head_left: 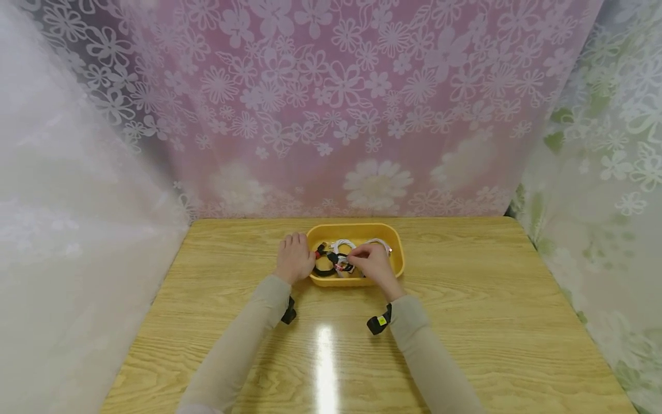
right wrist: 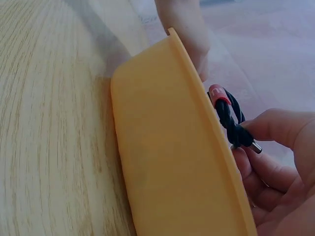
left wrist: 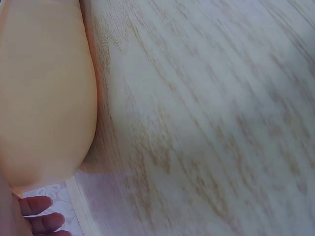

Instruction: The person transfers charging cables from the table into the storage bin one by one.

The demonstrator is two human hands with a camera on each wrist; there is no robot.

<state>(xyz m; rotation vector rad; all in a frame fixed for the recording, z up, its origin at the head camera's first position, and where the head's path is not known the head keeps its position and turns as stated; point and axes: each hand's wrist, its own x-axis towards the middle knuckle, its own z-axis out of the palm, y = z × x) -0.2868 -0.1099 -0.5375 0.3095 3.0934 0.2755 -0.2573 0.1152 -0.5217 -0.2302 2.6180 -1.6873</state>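
Observation:
My right hand (head_left: 373,263) is over the yellow plastic bin (head_left: 357,282), its thumb and fingers pinching a coiled black cable (right wrist: 228,118). A red tag (right wrist: 218,93) is wrapped round that cable, and a metal plug tip (right wrist: 255,147) sticks out by the thumb in the right wrist view. At the bin's left end rests my left hand (head_left: 295,257), fingers extended; whether its thumb reaches inside is hidden. Inside the bin lie a white coiled cable (head_left: 342,242), another white cable (head_left: 380,241) and a black cable coil (head_left: 324,272).
The bin stands near the back of a wood-grain table (head_left: 465,322). A pink floral curtain (head_left: 351,115) hangs right behind the table, with pale curtains (head_left: 77,201) at both sides. Black wrist cameras (head_left: 379,322) hang under both forearms.

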